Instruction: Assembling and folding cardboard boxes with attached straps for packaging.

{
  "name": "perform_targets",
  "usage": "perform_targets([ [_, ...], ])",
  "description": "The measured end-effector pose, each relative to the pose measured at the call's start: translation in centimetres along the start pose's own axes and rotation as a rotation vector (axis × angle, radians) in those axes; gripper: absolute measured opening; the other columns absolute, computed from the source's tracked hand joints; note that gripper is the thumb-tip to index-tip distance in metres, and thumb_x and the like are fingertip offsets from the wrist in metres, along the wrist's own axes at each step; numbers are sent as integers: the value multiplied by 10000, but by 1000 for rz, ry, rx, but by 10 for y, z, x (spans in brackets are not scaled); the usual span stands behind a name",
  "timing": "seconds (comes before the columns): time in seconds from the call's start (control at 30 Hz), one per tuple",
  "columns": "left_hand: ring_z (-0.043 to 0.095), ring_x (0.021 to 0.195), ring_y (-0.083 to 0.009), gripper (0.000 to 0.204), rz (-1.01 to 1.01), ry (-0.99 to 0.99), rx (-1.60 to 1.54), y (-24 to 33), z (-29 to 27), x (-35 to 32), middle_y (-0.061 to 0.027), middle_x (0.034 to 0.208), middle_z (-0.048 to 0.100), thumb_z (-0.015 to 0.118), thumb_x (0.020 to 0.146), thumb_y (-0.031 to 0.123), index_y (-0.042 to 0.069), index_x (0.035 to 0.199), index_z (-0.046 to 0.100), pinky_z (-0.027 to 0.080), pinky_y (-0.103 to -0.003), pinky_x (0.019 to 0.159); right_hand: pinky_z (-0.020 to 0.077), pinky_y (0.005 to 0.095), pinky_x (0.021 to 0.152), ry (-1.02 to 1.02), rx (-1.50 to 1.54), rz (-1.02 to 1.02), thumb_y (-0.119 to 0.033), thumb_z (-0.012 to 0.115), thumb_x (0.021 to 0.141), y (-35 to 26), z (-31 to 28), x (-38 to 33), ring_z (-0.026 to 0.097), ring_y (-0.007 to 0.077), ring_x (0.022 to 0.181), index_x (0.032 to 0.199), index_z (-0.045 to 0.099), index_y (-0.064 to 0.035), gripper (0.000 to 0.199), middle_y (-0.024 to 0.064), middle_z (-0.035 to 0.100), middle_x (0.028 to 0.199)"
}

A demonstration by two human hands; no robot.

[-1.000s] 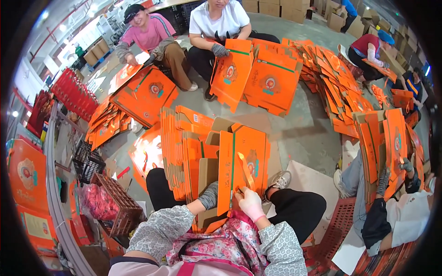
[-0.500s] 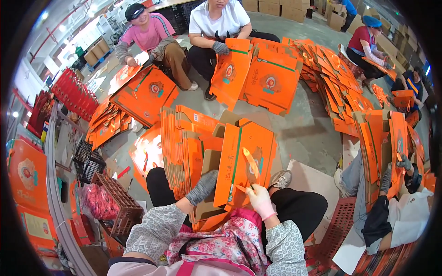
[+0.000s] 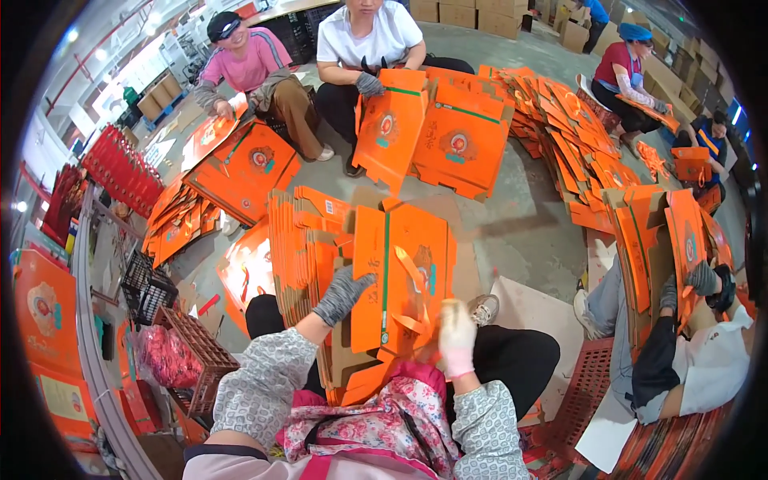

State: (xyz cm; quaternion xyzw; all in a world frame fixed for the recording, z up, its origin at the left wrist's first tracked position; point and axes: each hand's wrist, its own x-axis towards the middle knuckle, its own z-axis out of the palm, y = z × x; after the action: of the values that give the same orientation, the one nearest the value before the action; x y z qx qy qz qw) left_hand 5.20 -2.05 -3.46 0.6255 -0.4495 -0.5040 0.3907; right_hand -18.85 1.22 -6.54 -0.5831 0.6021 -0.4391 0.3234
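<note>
Between my knees stands a flattened orange carton [image 3: 436,240] with a green stripe, a round printed emblem and an orange ribbon [image 3: 410,270] hanging as a loop on its front. My left hand [image 3: 342,296], in a grey knit glove, grips the carton's left side, its fingertips over the front face. My right hand [image 3: 457,340], in a white and pink glove, is just right of the carton, apart from the ribbon and smeared by motion; whether it holds anything does not show. Against the carton's left leans an upright row of folded orange cartons [image 3: 290,260].
A brown plastic crate [image 3: 214,364] with a bag of pink-red material [image 3: 170,352] stands at my left, beside a metal rail [image 3: 88,320]. Co-workers sit ahead and at right, handling orange cartons. A long carton pile [image 3: 572,136] lies far right; a red crate [image 3: 582,384] is near my right knee.
My right hand has let go of the ribbon and moved right, off the carton. My left hand has shifted up onto the carton's front edge. The view has turned slightly.
</note>
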Motion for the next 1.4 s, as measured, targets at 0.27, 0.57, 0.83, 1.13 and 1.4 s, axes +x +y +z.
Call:
perform_targets([
  [0.27,634,789,-251,249,614,212,423,156,-22,-23,-151,858,656,575,872,188,-11,1019,607,477,-327,684,282,230,459,447,643,258,-279,391,960,39,-49,29,353,77,506,751,490,-69,313,-23,377,599],
  [0.57,566,1011,-308,411,1112,-67,1355,142,-72,-6,-104,1116,581,553,749,85,115,1159,570,492,-383,810,342,240,462,862,820,237,-253,392,951,23,-88,40,379,80,500,1071,545,-23,301,-33,376,585],
  [0.83,562,1003,-250,295,1078,-544,1492,15,-66,6,-69,1060,601,553,770,164,83,1051,594,472,-375,864,233,197,394,509,890,405,-235,410,946,19,-81,32,282,38,452,1017,594,-27,286,-56,338,565],
  [1.13,540,693,-135,284,-144,-895,253,-87,-92,62,-6,793,580,602,784,90,87,1066,568,454,-263,626,249,191,403,257,822,375,-86,403,880,24,-63,36,323,46,463,1161,488,41,321,5,479,638],
  [1.4,573,952,-249,387,-367,189,-364,-120,-61,99,-88,1058,606,654,797,236,24,1103,549,484,-393,796,358,186,490,-49,283,41,-52,416,884,14,-26,30,441,46,550,1082,562,12,254,23,561,720],
])
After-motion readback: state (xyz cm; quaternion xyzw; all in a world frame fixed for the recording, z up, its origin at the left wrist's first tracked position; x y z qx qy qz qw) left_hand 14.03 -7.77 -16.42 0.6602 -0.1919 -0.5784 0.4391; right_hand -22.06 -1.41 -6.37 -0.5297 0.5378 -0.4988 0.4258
